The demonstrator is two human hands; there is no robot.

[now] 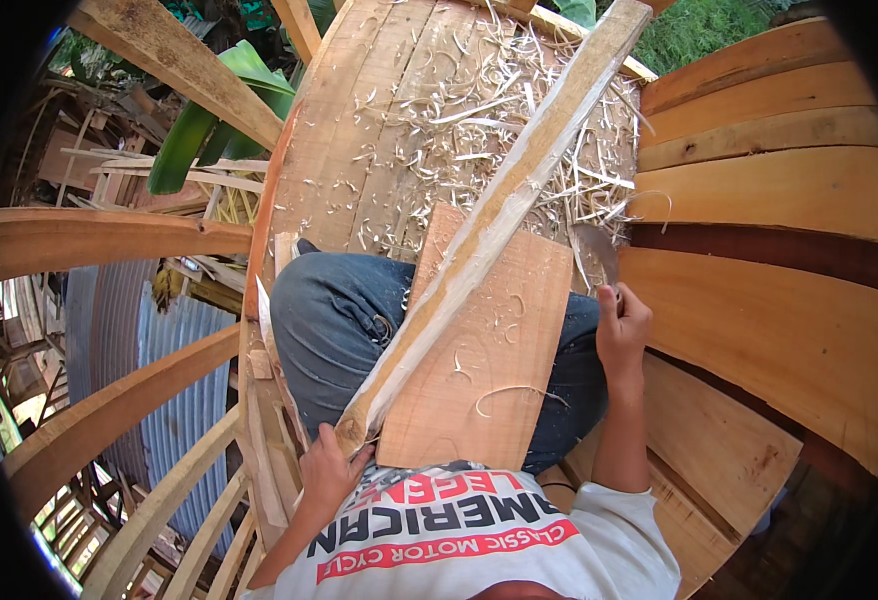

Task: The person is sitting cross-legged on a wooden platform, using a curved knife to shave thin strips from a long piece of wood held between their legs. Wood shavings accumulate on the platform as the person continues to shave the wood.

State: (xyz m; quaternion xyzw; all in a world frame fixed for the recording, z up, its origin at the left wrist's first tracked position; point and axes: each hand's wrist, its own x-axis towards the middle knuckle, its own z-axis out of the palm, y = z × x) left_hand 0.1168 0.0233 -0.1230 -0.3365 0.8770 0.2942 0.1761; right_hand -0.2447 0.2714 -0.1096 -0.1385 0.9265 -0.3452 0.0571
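A long, pale wooden pole (507,200) lies slantwise across my lap, its far end at the upper right. My left hand (332,466) is closed around the near end of this pole, close to my waist. Under the pole, a flat reddish-brown board (484,370) rests on my legs with a few curled shavings on it. Out to the right, my right hand (623,325) grips a knife; its broad metal blade (599,252) points away from me and stands apart from the pole. The fist hides the knife's handle.
Wood shavings (449,130) litter the plank floor (359,110) ahead. Horizontal planks (759,300) form a wall at the right. Wooden bars (124,400) line the left, with corrugated metal sheets (174,370) beyond them. A green leaf (184,150) hangs at the upper left.
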